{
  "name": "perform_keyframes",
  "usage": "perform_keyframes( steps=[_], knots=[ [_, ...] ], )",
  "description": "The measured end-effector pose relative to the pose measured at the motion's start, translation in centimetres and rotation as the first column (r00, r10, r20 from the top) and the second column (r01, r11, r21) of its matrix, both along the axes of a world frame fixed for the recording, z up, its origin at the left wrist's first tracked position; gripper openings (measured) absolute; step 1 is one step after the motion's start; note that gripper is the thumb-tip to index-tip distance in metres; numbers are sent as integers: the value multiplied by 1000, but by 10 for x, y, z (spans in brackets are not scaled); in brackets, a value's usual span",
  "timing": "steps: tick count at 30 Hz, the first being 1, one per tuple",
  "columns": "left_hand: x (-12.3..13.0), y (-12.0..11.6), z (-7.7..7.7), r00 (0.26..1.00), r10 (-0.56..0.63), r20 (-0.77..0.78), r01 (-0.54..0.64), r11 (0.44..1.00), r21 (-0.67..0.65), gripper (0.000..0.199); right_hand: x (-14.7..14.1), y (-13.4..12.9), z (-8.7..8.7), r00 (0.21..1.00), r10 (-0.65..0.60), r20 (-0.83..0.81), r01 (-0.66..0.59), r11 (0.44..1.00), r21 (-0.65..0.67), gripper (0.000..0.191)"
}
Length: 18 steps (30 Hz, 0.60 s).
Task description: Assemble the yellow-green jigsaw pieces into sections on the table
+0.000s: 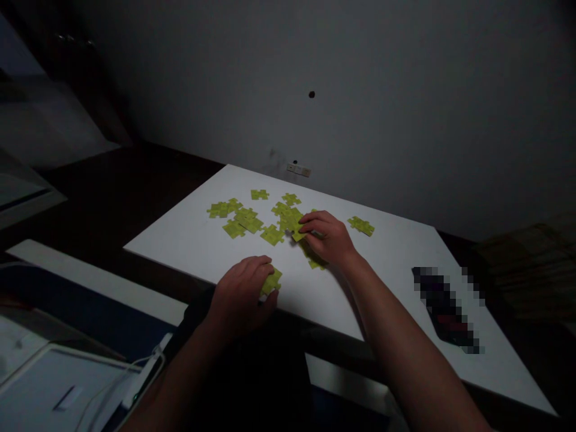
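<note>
Near the front edge of the white table, my left hand [245, 291] is closed around a yellow-green jigsaw puzzle piece [271, 281], with thumb and fingers on either side of it. Farther in, my right hand [327, 237] pinches another puzzle piece [297, 230] by its right side, over the loose pile. Under and beside that hand lie more pieces [315, 259], partly hidden by it. Several loose puzzle pieces [248, 220] are spread to the left, some overlapping. One puzzle piece [361, 225] lies apart to the right of my right hand.
The white table [180, 240] stands near a grey wall with a socket strip [299, 170]. A dark, pixelated object [445, 312] lies on its right part. At lower left are a white power strip [146, 372] with cables and a pale flat surface [67, 390].
</note>
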<state>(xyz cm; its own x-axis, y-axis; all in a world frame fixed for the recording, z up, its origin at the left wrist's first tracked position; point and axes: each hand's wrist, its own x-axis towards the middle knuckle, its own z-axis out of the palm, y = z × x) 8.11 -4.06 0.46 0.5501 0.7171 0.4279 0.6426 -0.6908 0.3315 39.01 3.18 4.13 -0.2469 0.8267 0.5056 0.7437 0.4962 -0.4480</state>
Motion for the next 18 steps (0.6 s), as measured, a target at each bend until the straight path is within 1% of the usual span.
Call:
perform_keyframes(
  steps=[4, 7, 10, 13, 18],
  knots=[
    [1, -1, 5, 1000, -17, -19, 16, 1000, -15, 40, -2, -2, -2, 999, 39, -5, -39, 999, -25, 29],
    [9, -8, 11, 998, -23, -51, 21, 999, -29, 40, -3, -3, -3, 1000, 18, -10, -19, 998, -64, 31],
    [25, -19, 15, 997, -64, -43, 62, 997, -45, 38, -5, -4, -1, 1000, -13, -2, 12, 993, -118, 29],
    [43, -29, 15, 996, -87, -20, 86, 995, -56, 39, -8, -5, 3, 999, -32, 11, 34, 986, -165, 30],
    [63, -36, 12, 994, -105, -37, 103, 993, -58, 44, -6, -5, 2, 997, -76, -6, 74, 981, -180, 27]
  ],
)
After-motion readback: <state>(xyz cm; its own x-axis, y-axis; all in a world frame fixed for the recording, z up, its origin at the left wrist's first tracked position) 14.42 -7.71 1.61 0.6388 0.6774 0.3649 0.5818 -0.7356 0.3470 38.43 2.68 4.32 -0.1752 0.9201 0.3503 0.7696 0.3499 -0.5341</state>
